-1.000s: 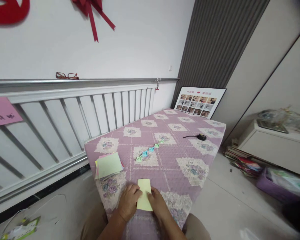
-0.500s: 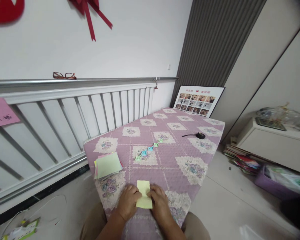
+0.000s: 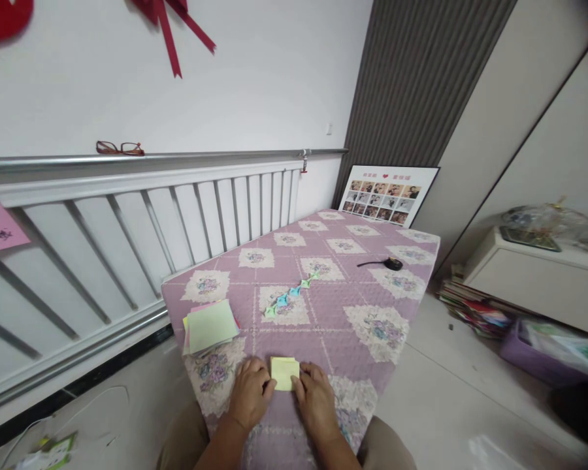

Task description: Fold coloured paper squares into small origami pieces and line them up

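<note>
A piece of yellow paper [image 3: 285, 374], folded into a small near-square, lies on the tablecloth close to my body. Its layers are slightly offset along the top edge. My left hand [image 3: 251, 394] is at its left side, fingers curled and thumb by the lower left corner. On the other side, my right hand [image 3: 317, 399] grips the right edge, with the thumb on top of the paper. Beyond them, a row of small folded paper pieces [image 3: 282, 299] in green and blue runs diagonally. A stack of coloured paper sheets [image 3: 212, 326] sits at the left table edge.
A black tape measure [image 3: 392, 264] with a strap rests on the patterned tablecloth [image 3: 323, 313] at right. A white radiator [image 3: 186, 222] borders the table's left side, with glasses [image 3: 120, 149] on the pipe above. A framed photo board [image 3: 387, 196] leans behind.
The yellow paper has been folded over from a longer strip into a shorter near-square. Both hands stay beside it, and the view has shifted slightly.
</note>
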`<state>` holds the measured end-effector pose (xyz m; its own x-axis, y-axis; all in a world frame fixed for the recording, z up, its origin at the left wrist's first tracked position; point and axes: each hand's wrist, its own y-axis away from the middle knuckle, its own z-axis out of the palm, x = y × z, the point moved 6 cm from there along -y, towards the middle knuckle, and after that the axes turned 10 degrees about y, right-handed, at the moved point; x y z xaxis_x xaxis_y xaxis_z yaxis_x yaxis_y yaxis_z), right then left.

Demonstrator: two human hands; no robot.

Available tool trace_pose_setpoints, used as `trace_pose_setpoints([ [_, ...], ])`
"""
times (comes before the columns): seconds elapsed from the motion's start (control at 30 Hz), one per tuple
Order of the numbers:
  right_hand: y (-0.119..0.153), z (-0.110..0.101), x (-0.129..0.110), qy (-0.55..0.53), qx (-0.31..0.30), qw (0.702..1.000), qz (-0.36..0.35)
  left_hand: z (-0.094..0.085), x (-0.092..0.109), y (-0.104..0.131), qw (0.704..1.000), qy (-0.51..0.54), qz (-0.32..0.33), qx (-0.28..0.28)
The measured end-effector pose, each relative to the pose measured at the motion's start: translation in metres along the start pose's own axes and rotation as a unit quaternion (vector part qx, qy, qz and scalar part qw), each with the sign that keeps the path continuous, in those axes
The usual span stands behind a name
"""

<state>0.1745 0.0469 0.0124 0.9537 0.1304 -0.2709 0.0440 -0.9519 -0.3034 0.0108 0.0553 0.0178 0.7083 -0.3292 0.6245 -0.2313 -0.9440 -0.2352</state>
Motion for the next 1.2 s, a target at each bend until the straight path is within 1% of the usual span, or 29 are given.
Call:
trace_pose_setpoints([
  [0.23, -0.008, 0.002, 0.001, 0.027, 0.01, 0.998, 0.048, 0.001, 0.001, 0.0, 1.0, -0.012, -0.006, 0.0],
  [0.43, -0.012, -0.001, -0.002, 0.043, 0.005, 0.997, 0.065, -0.001, 0.003, 0.001, 1.0, -0.011, -0.008, 0.005],
  [0.63, -0.011, -0.003, -0.003, 0.048, -0.007, 0.996, 0.07, 0.001, 0.008, 0.002, 0.998, 0.01, 0.04, -0.039],
  [0.83, -0.01, -0.004, -0.003, 0.052, -0.014, 0.995, 0.082, 0.005, 0.006, 0.001, 0.998, 0.0, 0.026, -0.056],
  [1.0, -0.008, -0.003, -0.004, 0.058, -0.023, 0.993, 0.095, 0.007, 0.005, 0.001, 0.997, 0.0, 0.031, -0.07],
  [1.1, -0.006, -0.001, -0.004, 0.062, -0.033, 0.993, 0.093, 0.008, 0.004, 0.001, 0.996, -0.009, 0.032, -0.079],
  [1.2, -0.006, 0.003, -0.006, 0.069, -0.042, 0.994, 0.076, 0.008, 0.004, 0.0, 0.997, -0.019, 0.032, -0.073],
])
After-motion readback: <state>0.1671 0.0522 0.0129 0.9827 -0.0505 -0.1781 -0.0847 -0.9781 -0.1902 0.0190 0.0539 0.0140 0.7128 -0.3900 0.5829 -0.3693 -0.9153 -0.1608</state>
